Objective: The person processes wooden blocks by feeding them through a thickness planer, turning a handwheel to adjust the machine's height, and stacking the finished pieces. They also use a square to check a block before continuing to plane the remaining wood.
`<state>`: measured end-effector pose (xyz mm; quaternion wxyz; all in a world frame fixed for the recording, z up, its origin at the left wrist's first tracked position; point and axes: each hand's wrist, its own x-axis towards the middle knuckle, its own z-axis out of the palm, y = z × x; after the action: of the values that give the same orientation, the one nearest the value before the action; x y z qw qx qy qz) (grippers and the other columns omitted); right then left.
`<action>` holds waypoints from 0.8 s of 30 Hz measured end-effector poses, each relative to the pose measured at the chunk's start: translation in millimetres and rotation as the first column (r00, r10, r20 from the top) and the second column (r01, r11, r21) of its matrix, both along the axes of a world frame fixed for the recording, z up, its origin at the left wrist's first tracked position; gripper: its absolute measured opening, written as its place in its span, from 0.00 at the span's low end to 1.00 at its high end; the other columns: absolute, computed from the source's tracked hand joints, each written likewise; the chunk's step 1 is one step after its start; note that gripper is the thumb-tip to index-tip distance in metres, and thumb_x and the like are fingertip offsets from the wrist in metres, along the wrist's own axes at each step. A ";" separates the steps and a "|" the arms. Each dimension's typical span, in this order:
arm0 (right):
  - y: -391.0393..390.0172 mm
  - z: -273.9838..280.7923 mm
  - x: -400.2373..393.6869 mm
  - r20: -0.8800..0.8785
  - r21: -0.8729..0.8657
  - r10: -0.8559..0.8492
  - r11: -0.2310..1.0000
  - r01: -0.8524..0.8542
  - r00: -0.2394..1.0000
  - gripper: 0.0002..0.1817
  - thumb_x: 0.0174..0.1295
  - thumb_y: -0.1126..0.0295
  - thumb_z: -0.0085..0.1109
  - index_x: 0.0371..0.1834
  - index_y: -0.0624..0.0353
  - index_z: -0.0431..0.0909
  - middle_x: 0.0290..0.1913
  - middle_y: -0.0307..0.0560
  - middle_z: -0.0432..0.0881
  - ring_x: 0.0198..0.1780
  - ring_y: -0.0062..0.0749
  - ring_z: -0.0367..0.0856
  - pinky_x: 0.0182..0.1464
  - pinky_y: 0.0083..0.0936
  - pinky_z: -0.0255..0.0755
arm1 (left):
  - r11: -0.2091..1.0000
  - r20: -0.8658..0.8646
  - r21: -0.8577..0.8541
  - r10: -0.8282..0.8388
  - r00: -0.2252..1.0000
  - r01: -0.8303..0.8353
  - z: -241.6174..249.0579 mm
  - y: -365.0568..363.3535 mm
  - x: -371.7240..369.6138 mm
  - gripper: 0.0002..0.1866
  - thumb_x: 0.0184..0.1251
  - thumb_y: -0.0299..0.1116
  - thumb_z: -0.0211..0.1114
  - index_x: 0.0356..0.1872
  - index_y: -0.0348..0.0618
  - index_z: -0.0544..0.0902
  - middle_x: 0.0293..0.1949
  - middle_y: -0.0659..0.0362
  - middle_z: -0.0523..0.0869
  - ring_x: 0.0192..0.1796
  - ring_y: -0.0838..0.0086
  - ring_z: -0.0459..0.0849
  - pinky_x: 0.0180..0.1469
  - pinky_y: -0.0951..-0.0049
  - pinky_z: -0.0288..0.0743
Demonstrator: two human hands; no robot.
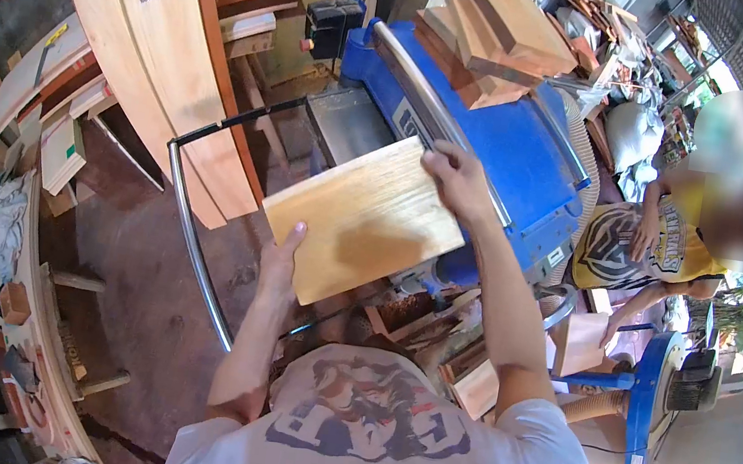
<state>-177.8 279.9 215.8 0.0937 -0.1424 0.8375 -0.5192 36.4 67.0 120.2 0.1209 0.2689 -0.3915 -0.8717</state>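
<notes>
A rectangular wooden board (363, 221) with a smooth pale face is held up in front of my chest, tilted, between both hands. My left hand (280, 262) grips its left end, thumb on the near face and the other fingers hidden behind. At the upper right corner, my right hand (457, 178) is closed around the edge. Just beyond the board stands a blue planer-like machine (526, 149) with metal rollers and a flat metal bed (353, 125). On top of that machine lies a stack of thick wooden boards (504, 32).
A chrome bar frame (193, 216) juts out at left. Long wooden panels (153, 30) lean behind it. A curved workbench (46, 319) with clutter runs along the left. A co-worker in a yellow shirt (674, 241) stands at right near a blue-framed machine (645, 413).
</notes>
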 end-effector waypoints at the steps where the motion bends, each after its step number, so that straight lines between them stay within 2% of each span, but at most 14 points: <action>1: 5.5 -4.5 17.7 -0.007 -0.023 0.005 1.000 -0.005 1.000 0.23 0.69 0.62 0.65 0.59 0.70 0.79 0.42 0.42 0.83 0.43 0.21 0.80 0.46 0.21 0.74 | 0.998 0.069 0.035 0.041 0.997 -0.044 -17.0 1.5 -0.5 0.27 0.72 0.32 0.68 0.66 0.31 0.72 0.60 0.46 0.82 0.58 0.60 0.84 0.59 0.61 0.82; 2: 13.1 -10.7 35.0 -0.012 -0.042 0.011 0.999 -0.012 1.000 0.24 0.70 0.62 0.65 0.60 0.70 0.78 0.42 0.41 0.82 0.44 0.21 0.80 0.45 0.20 0.74 | 0.998 0.124 0.000 0.068 0.990 -0.069 -28.1 1.4 -3.5 0.27 0.71 0.32 0.69 0.66 0.31 0.72 0.59 0.46 0.82 0.58 0.59 0.85 0.59 0.60 0.82; 4: 40.0 -56.2 51.8 -0.028 -0.156 -0.047 0.987 0.042 0.998 0.24 0.67 0.63 0.65 0.59 0.71 0.78 0.37 0.42 0.83 0.37 0.21 0.78 0.42 0.22 0.74 | 0.991 0.233 -0.085 0.120 0.965 -0.103 -48.5 -4.3 -16.1 0.28 0.69 0.31 0.71 0.65 0.30 0.72 0.58 0.46 0.82 0.56 0.59 0.85 0.59 0.60 0.82; 5: 49.7 -60.1 68.8 0.080 -0.222 -0.084 0.970 0.100 0.993 0.22 0.70 0.65 0.64 0.60 0.71 0.77 0.37 0.41 0.83 0.35 0.20 0.79 0.40 0.21 0.76 | 0.976 0.206 -0.201 0.120 0.971 -0.078 -71.2 -6.5 -23.0 0.28 0.71 0.40 0.70 0.62 0.28 0.77 0.56 0.49 0.85 0.53 0.63 0.87 0.56 0.65 0.80; 8: 83.2 -80.0 110.5 0.304 -0.327 -0.130 0.916 0.232 0.944 0.21 0.71 0.67 0.63 0.60 0.72 0.77 0.38 0.42 0.83 0.36 0.22 0.81 0.39 0.23 0.77 | 0.951 0.235 -0.301 0.151 0.960 -0.076 -92.8 -5.2 -46.9 0.27 0.70 0.39 0.71 0.61 0.27 0.78 0.55 0.48 0.86 0.52 0.62 0.87 0.55 0.65 0.80; 9: 91.1 -82.1 123.4 0.342 -0.329 -0.167 0.901 0.284 0.925 0.20 0.72 0.68 0.63 0.60 0.72 0.76 0.38 0.43 0.83 0.37 0.22 0.81 0.39 0.23 0.78 | 0.960 0.322 -0.276 0.141 0.936 -0.050 -79.3 0.2 -54.2 0.27 0.69 0.39 0.72 0.60 0.29 0.79 0.55 0.48 0.86 0.54 0.64 0.86 0.56 0.66 0.79; 12: 107.6 -87.8 157.0 0.421 -0.319 -0.235 0.866 0.385 0.876 0.20 0.72 0.69 0.62 0.61 0.71 0.76 0.40 0.45 0.84 0.38 0.24 0.83 0.39 0.24 0.80 | 0.961 0.268 -0.264 0.157 0.950 -0.085 -111.9 4.0 -80.1 0.27 0.67 0.37 0.74 0.59 0.28 0.78 0.55 0.47 0.86 0.54 0.63 0.85 0.57 0.65 0.79; 13: 111.5 -91.3 166.5 0.428 -0.306 -0.236 0.870 0.386 0.872 0.21 0.72 0.68 0.63 0.62 0.70 0.75 0.42 0.46 0.84 0.38 0.26 0.84 0.39 0.25 0.82 | 0.929 0.304 -0.368 0.159 0.939 -0.038 -110.9 6.7 -89.7 0.27 0.67 0.37 0.74 0.59 0.28 0.78 0.55 0.47 0.86 0.55 0.62 0.86 0.58 0.64 0.78; 14: 115.2 -95.7 175.5 0.440 -0.292 -0.236 0.875 0.386 0.867 0.21 0.71 0.68 0.63 0.62 0.69 0.75 0.44 0.48 0.84 0.39 0.27 0.84 0.40 0.26 0.84 | 0.885 0.341 -0.465 0.166 0.925 0.013 -110.9 9.3 -99.8 0.27 0.67 0.37 0.74 0.59 0.27 0.78 0.54 0.46 0.86 0.55 0.60 0.86 0.58 0.63 0.78; 15: 121.5 -105.8 179.6 0.391 -0.232 -0.202 0.923 0.308 0.898 0.21 0.71 0.68 0.63 0.63 0.70 0.75 0.45 0.46 0.84 0.39 0.26 0.84 0.41 0.26 0.83 | 0.830 0.375 -0.554 0.179 0.910 0.066 -109.4 12.6 -109.3 0.28 0.67 0.38 0.73 0.59 0.26 0.78 0.54 0.45 0.86 0.55 0.58 0.86 0.59 0.62 0.77; 18: 118.3 -113.7 189.4 0.383 -0.251 -0.210 0.914 0.320 0.900 0.20 0.72 0.68 0.62 0.62 0.69 0.76 0.44 0.45 0.85 0.39 0.25 0.84 0.43 0.26 0.82 | 0.650 0.384 -0.744 0.225 0.895 0.155 -57.3 34.7 -130.5 0.33 0.69 0.39 0.69 0.65 0.22 0.70 0.63 0.35 0.78 0.66 0.48 0.77 0.69 0.55 0.68; 20: 111.5 -109.5 189.1 0.397 -0.209 -0.206 0.928 0.307 0.895 0.19 0.72 0.69 0.62 0.61 0.70 0.76 0.44 0.45 0.85 0.41 0.24 0.83 0.45 0.25 0.79 | 0.399 0.227 -0.915 0.391 0.892 0.058 -122.3 39.9 -165.6 0.37 0.72 0.41 0.65 0.70 0.21 0.62 0.69 0.30 0.67 0.73 0.41 0.65 0.74 0.49 0.58; 21: 105.3 -97.6 189.3 0.387 -0.192 -0.209 0.934 0.300 0.898 0.19 0.71 0.69 0.62 0.61 0.70 0.76 0.44 0.45 0.86 0.42 0.24 0.83 0.45 0.25 0.78 | 0.255 0.131 -0.967 0.453 0.882 0.013 -126.3 43.4 -177.4 0.39 0.73 0.42 0.62 0.72 0.21 0.58 0.72 0.27 0.61 0.76 0.37 0.59 0.77 0.46 0.53; 24: 105.6 -91.8 181.7 0.336 -0.112 -0.210 0.959 0.260 0.918 0.19 0.71 0.69 0.62 0.60 0.71 0.76 0.43 0.46 0.86 0.43 0.23 0.82 0.46 0.24 0.77 | 0.225 0.141 -0.972 0.363 0.921 0.060 -133.9 54.4 -195.7 0.42 0.76 0.46 0.56 0.75 0.21 0.50 0.75 0.24 0.48 0.78 0.32 0.47 0.79 0.41 0.43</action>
<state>3.9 385.5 124.0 0.1541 0.0387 0.7795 -0.6059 -159.3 121.4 -13.7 0.2767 0.3198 -0.8287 -0.3667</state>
